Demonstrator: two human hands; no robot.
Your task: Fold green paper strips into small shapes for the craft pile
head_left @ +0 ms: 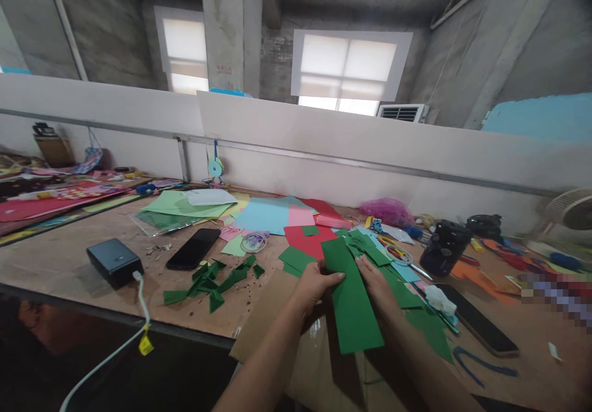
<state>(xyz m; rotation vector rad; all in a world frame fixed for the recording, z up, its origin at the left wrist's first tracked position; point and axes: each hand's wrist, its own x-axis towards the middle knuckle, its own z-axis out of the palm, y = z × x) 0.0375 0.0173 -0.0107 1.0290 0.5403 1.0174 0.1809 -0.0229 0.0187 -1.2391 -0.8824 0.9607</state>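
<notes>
Green paper strip is being held over the table by both hands, lying long and tilted, its far end pointing away from the person. Left hand is gripping the strip's left edge, thumb lying on top, fingers clamped on the paper. Right hand is gripping the right edge near the far end, fingers likewise closed on the strip. Brown cardboard is lying under the hands. More green sheets are lying just beside the right hand, touching one another. Small green offcuts are lying scattered to the left, well apart from the strip. Black phone is lying beyond the offcuts, and a dark power bank with a white cable is sitting near the table's left edge. Red sheet and blue sheet are lying further back. Second phone is lying to the right. Scissors are lying beyond the right hand.
</notes>
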